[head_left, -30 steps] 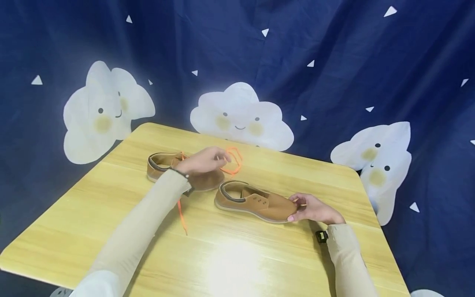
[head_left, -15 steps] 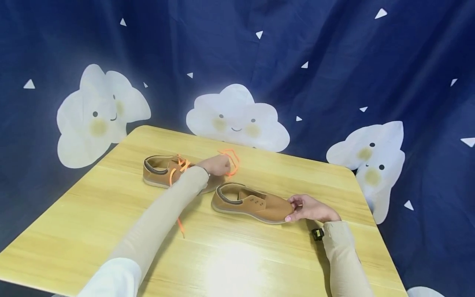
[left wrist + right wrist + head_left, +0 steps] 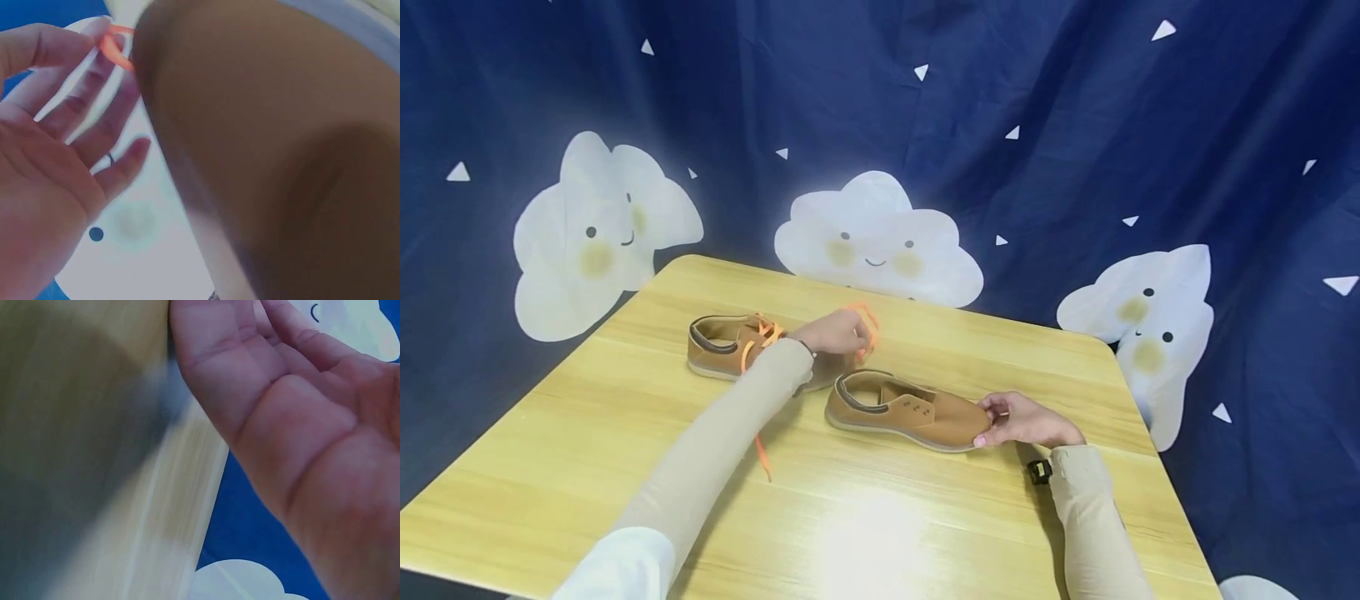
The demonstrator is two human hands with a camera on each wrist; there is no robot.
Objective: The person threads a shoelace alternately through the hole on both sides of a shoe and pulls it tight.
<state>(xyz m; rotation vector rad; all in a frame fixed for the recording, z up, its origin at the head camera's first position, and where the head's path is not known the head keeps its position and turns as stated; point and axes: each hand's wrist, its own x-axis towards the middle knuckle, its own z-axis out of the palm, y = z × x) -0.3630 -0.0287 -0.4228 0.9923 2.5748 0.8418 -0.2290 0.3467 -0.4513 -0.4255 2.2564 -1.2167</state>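
Observation:
Two tan shoes lie on the table, toes to the right. The left shoe [image 3: 715, 358] has an orange shoelace [image 3: 767, 331] through its eyelets. My left hand [image 3: 837, 333] is over this shoe's toe, pinching the loose lace between thumb and fingertips; the lace [image 3: 115, 53] shows there in the left wrist view, beside the large brown side of a shoe [image 3: 262, 125]. My right hand [image 3: 1033, 419] grips the toe of the right shoe [image 3: 951, 417], thumb on the near side; this shoe's eyelets have no lace. In the right wrist view that hand [image 3: 294, 431] hides its own fingertips.
The wooden table [image 3: 587, 425] has rounded corners, and its right edge runs close by my right arm. A lace end [image 3: 763, 460] hangs out on the near side of the left shoe. Behind the table hangs a blue curtain [image 3: 730, 83] with clouds.
My left hand has moved right past the left shoe's eyelets and closed on the orange lace, uncovering the laced part. My right hand keeps its grip on the right shoe's toe.

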